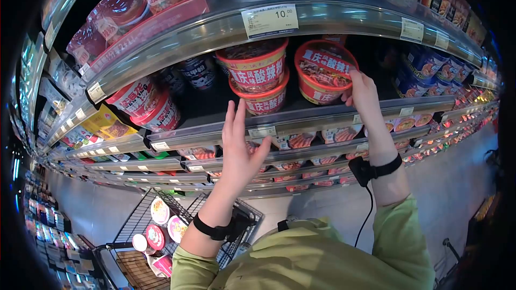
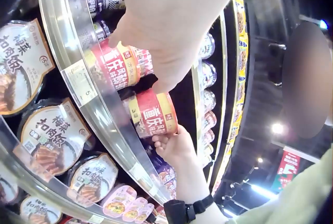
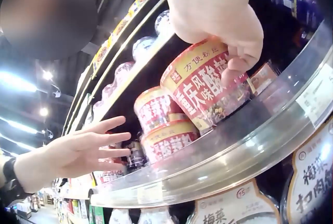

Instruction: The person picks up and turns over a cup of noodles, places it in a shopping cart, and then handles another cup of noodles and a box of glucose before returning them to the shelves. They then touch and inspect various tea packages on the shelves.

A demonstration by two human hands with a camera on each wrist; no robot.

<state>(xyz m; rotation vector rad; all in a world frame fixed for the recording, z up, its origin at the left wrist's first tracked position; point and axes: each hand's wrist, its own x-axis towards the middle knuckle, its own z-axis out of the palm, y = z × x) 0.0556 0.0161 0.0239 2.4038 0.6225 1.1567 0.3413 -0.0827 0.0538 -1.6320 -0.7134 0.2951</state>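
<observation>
Well, red tub [image 1: 321,75] in right hand [image 1: 363,93]

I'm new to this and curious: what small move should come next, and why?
Probably bring the left hand across to steady the red tub: only the right hand grips it, at one side, while the left, near the stacked tubs, holds nothing.

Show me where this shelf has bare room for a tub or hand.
Left of the two-tub stack, the shelf front is bare as far as the red-and-white tubs, with dark cups behind. Another gap runs from the held tub in the right hand to the blue tubs; its back is too dark to judge. Tight: between stack and held tub.
</observation>
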